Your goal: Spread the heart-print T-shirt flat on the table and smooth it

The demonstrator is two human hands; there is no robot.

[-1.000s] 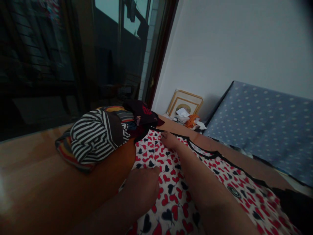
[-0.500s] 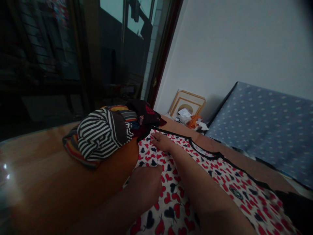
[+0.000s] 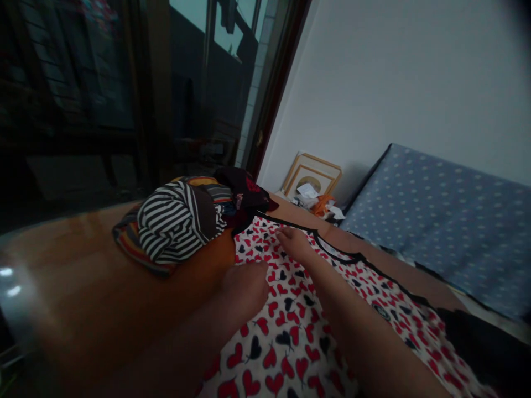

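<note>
A sleeveless top [image 3: 286, 287], white with red and dark hearts and black trim, lies spread over the wooden surface. My left hand [image 3: 246, 284] is at its left edge, closed like a fist, slightly blurred. Its fingertips are hidden, so I cannot tell whether cloth is inside. My right hand [image 3: 295, 244] is over the upper part of the top, near the black-edged neckline. Its fingers are curled together; whether they pinch the fabric does not show.
Left of the top sits a bundle of black-and-white striped cloth [image 3: 174, 221] on other striped clothes, with a dark garment [image 3: 244, 190] behind. Picture frames [image 3: 315, 168] lean on the wall beside crumpled papers and an orange cloth [image 3: 322, 205]. A blue dotted covered panel [image 3: 448, 221] stands right.
My right hand's fingers, spread flat on the top before, have curled in, and the hand has shifted right, toward the neckline. My left hand has moved slightly up and left. The view has shifted a little.
</note>
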